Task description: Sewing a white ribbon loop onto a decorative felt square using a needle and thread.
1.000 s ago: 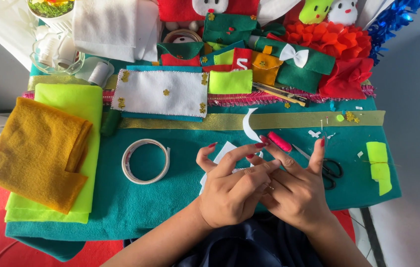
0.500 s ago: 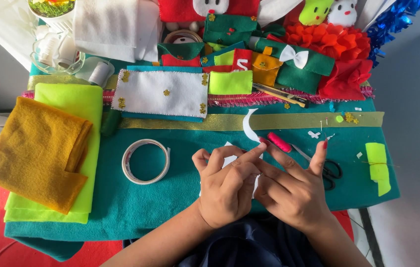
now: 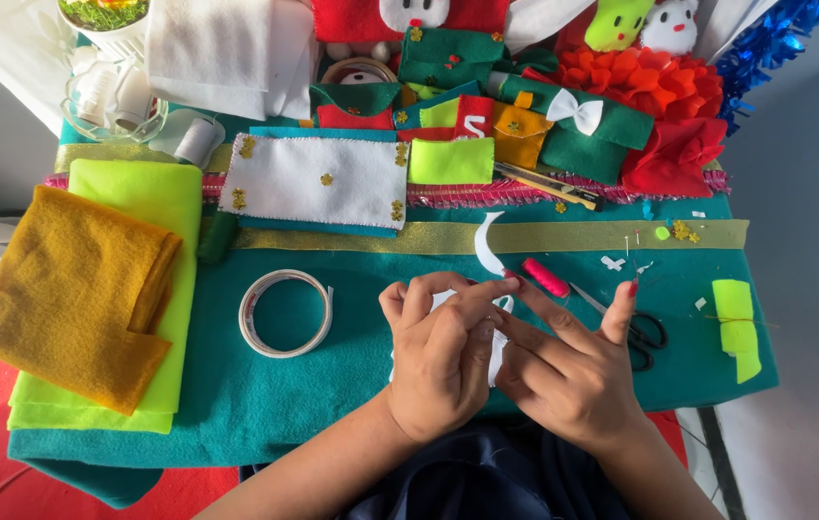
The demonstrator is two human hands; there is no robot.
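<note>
Both my hands meet low in the middle of the head view, over a teal felt sheet. My left hand and my right hand together pinch a small white felt piece, mostly hidden between the fingers. A curled white strip rises from the fingertips toward a gold ribbon. Just beyond my right fingers lie a pink thread spool and black-handled scissors. A roll of white tape rests left of my left hand.
Folded mustard felt lies on lime felt at the left. A white stitched felt pouch, small coloured felt envelopes, red felt flowers, a lime felt scrap and a glass dish of spools crowd the back.
My hands have stayed in place. The left fingers have curled over the white piece and the right fingertips have shifted slightly on it.
</note>
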